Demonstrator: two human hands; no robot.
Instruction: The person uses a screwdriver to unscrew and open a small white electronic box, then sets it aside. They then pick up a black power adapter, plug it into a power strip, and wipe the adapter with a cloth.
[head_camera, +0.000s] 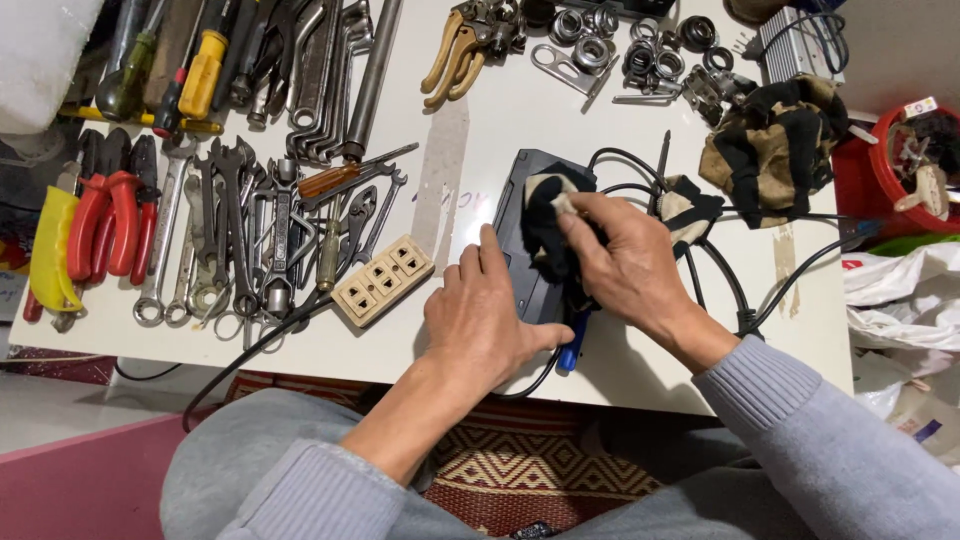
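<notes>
Black device (535, 235): flat dark plastic unit, lies on white table (620, 375) near its front edge; used as ref point for everything below.
Left hand (480, 315): rests flat at device's left edge, fingers loosely spread, palm down on table; steadies the unit, pinches nothing.
Right hand (630, 265): on top of device, thumb + fingers pinched round a black-and-cream rag (550, 215), pressing it onto the casing.
Blue handle (572, 352): pokes out from under device's near right corner, below right hand; kind of tool can't tell.
Black cables (720, 270): loop off right side of device, run toward table's right edge.
Beige socket block (380, 280): just left of device, beside left hand's fingertips, black lead trailing off front edge.
Spanners + screwdrivers (250, 240): dense spread well left of device.
Red-handled pliers (110, 225): far left of device.
Bearings/rings (640, 50): behind device, at back of table.
Bundled cloth (775, 135): behind-right of device.
Risk 1: device sits close to front edge; hard rub w/ rag could push it off if left hand lets up.
Risk 2: rag could snag cable loops and drag them.
Risk 3: blue handle overhangs edge; a nudge could drop it.
</notes>
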